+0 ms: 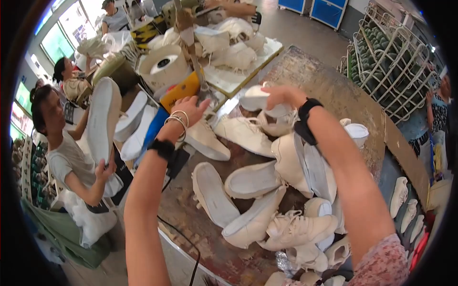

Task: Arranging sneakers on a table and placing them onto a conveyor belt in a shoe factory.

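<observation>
Head view: cream shoes [245, 136] and yellow panel [177, 93] crowd the spread left grip [194, 107]; right grip [275, 98], hold unclear.

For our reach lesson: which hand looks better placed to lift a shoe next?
Probably the right hand: it is at a pale shoe, while the left hand appears to touch none.

Open worktop [312, 71] beyond right hand [282, 98], cream shoes [256, 217] crowding the middle, upright pole [192, 50] blocking far side
</observation>
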Demonstrator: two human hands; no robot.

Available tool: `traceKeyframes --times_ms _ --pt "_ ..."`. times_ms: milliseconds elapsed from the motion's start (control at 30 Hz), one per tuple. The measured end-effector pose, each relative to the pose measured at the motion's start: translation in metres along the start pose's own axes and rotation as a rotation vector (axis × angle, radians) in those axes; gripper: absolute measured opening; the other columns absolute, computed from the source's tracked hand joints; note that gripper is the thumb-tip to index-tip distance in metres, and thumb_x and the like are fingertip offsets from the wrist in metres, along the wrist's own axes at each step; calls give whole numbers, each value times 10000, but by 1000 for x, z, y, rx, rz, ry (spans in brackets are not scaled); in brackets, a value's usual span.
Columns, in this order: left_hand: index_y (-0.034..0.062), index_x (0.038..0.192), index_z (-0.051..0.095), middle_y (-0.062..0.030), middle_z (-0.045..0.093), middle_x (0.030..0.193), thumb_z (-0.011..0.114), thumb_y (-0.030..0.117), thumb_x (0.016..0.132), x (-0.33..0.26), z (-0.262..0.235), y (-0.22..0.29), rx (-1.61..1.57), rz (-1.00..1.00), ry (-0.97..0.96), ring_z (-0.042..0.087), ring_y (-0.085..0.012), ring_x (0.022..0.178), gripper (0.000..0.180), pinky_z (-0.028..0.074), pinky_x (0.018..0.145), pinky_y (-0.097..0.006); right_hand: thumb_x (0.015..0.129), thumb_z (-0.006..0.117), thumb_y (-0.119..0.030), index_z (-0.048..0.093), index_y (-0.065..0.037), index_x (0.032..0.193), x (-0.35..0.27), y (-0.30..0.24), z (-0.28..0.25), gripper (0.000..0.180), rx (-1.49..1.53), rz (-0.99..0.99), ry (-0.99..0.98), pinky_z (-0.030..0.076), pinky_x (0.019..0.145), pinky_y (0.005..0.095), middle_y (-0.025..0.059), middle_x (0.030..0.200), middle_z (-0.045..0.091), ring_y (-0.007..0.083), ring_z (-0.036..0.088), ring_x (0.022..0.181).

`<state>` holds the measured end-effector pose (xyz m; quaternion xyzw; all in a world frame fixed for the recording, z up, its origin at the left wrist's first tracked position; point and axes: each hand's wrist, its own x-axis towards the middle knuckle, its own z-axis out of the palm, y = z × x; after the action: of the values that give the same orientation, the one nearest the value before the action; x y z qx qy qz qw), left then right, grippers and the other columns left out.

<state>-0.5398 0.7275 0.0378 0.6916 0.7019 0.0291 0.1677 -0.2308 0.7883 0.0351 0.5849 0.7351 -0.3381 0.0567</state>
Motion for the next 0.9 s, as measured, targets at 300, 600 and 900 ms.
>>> traceKeyframes --times_ms 300,600,900 --pt "145 1190 599 -248 354 1413 545 553 837 -83 110 -13 -125 -4 252 229 -411 1342 542 108 1116 -505 697 537 14 281 -263 1483 -78 17 48 872 -192 -365 -113 423 915 445 249 1251 498 412 527 1085" --pt "109 1100 610 -254 324 1401 662 461 779 -246 137 31 -224 59 189 156 -481 1328 479 140 1112 -532 700 574 8 216 -303 1497 -206 38 121 927 -223 -446 -35 423 945 444 292 1338 375 444 487 1153" --pt "102 1165 579 -284 270 1430 663 437 788 -353 156 72 -148 145 120 110 -516 1333 512 150 1107 -551 710 687 -244 142 -319 1506 -287 49 147 968 -37 -292 -218 402 1004 439 320 1483 170 457 415 1261"
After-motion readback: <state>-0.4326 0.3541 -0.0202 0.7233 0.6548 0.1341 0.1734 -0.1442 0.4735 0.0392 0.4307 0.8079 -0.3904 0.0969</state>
